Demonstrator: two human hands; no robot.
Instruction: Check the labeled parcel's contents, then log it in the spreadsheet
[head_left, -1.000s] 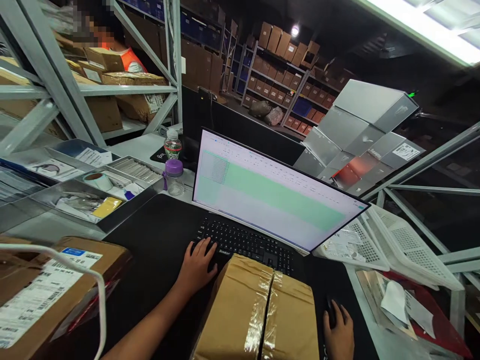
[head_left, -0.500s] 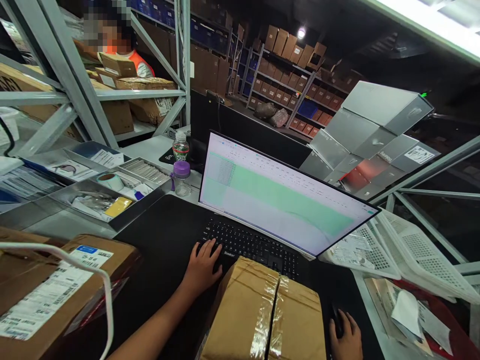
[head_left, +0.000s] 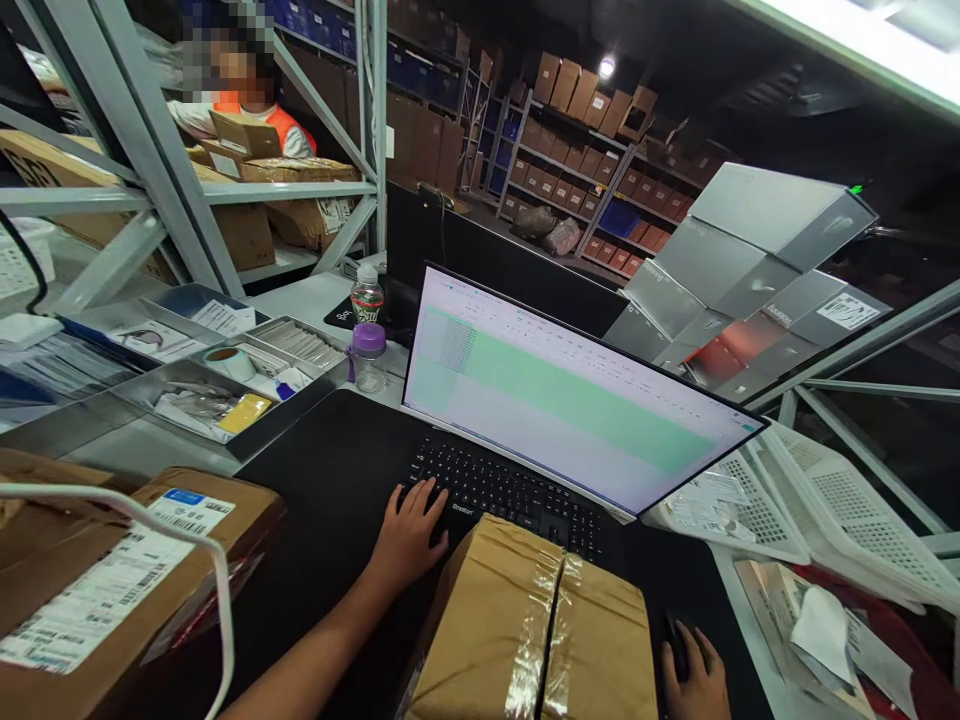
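view swung slightly left: keyboard (head_left: 502, 490) runs left-right along far edge of black mat (head_left: 330, 470), spread left hand (head_left: 409, 535) nearer, at its left end, right hand (head_left: 699, 682) holding mouse (head_left: 679, 652) near mat's right edge.

I'm in a warehouse — metal racks (head_left: 515, 155) hold rows of cartons (head_left: 583, 95) beyond my monitor (head_left: 570, 390) — and a label-covered parcel (head_left: 124, 575) lies at my left.

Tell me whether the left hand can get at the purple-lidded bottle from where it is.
Probably yes: the left hand rests at the keyboard's left end, and the way to the purple-lidded bottle runs over the flat black mat, left of the monitor.
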